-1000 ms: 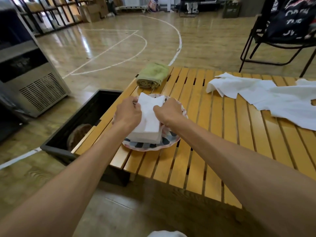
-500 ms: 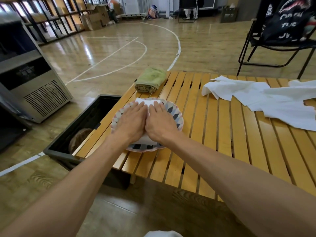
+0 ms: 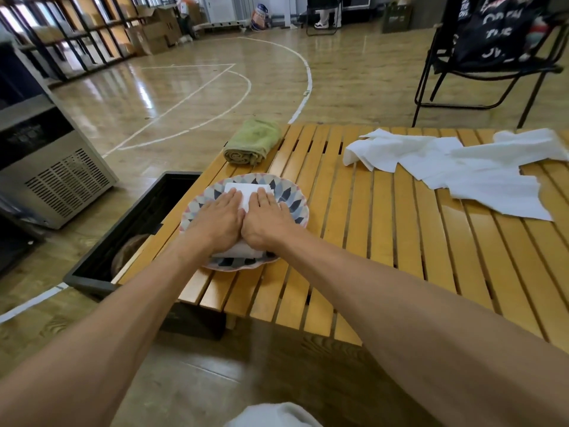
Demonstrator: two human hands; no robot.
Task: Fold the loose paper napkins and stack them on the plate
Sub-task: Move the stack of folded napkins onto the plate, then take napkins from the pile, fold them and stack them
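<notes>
Left hand (image 3: pixel 219 221) and right hand (image 3: pixel 267 220) lying flat side by side, fingers spread out, pressing on the folded napkins (image 3: pixel 246 197) sitting on the patterned plate (image 3: pixel 294 204), loose napkins (image 3: pixel 462 171) lying well apart on the slatted table (image 3: pixel 385 241), green towel (image 3: pixel 252 141) resting beyond the plate

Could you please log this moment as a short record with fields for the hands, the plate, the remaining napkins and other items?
left hand: flat, palm down on the folded napkin stack
right hand: flat beside it, pressing the same stack
plate: patterned, near the table's left edge, holds the stack
loose napkins: unfolded, spread over the far right of the slatted table
green towel: rolled, at the far left corner
black bin: on the floor, left of the table
</notes>
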